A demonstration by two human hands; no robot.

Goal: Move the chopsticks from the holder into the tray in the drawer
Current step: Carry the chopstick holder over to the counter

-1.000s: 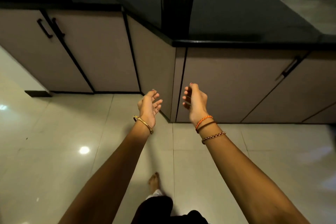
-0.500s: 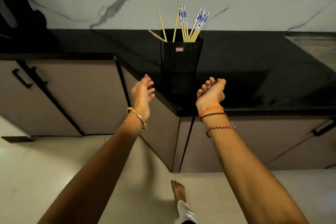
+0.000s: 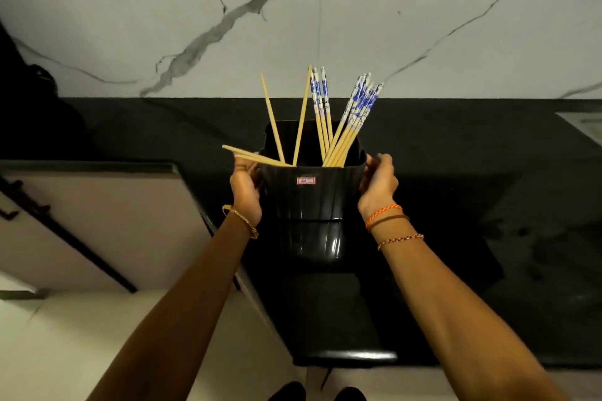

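Note:
A tall black holder (image 3: 309,205) stands on the black countertop (image 3: 456,172) at the centre. Several chopsticks (image 3: 345,127) stick out of it: plain wooden ones on the left, and ones with blue-and-white patterned tops on the right. My left hand (image 3: 244,192) grips the holder's left side near the rim. On the holder's right side, my right hand (image 3: 378,185) grips near the rim as well. No drawer or tray is in view.
A white marble wall (image 3: 293,10) rises behind the countertop. Beige cabinet doors (image 3: 97,221) with a black handle lie at the lower left, above a pale tiled floor (image 3: 65,352). The countertop's front edge (image 3: 345,356) is close below my arms.
Both hands rose from in front of the cabinets to the holder and closed on its two sides. The view tilted up and moved nearer the countertop.

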